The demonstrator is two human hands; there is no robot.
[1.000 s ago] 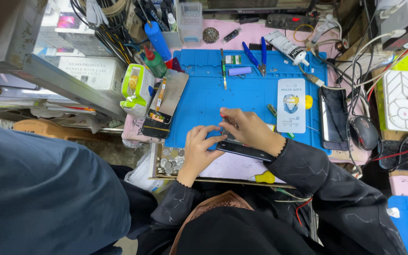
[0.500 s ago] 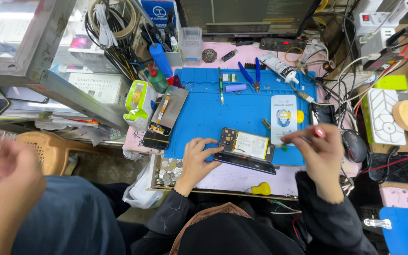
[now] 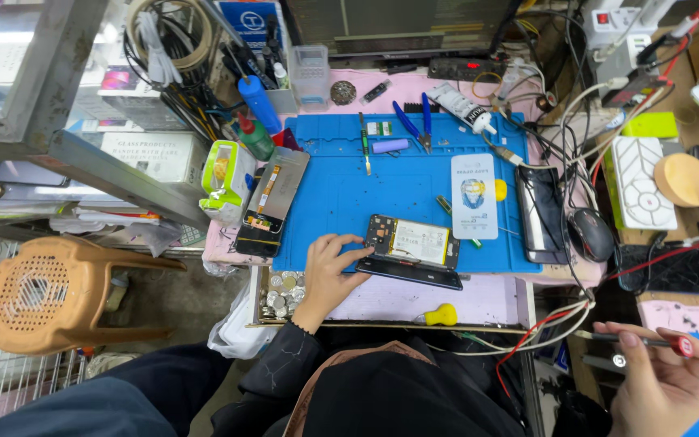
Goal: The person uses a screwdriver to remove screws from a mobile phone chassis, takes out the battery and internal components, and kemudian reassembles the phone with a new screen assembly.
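Note:
An opened phone (image 3: 411, 240) with its battery showing lies on the blue work mat (image 3: 341, 194), its dark back part (image 3: 414, 273) lying beside it near the mat's front edge. My left hand (image 3: 329, 267) rests on the phone's left end, fingers pressing it down. My right hand (image 3: 663, 380) is far off to the lower right, away from the mat, holding a thin screwdriver (image 3: 649, 341) with a red end.
On the mat lie blue pliers (image 3: 414, 121), a purple cylinder (image 3: 390, 146), a white card (image 3: 474, 194) and a dark phone (image 3: 542, 214). Another screen part (image 3: 273, 198), a mouse (image 3: 590, 233), cables, a drawer of small parts (image 3: 278, 293) and an orange stool (image 3: 50, 291) surround it.
My right hand has swung away from the phone to the lower right, carrying the screwdriver. The left hand stays on the phone. The view has shifted; the person's hand at the left is gone.

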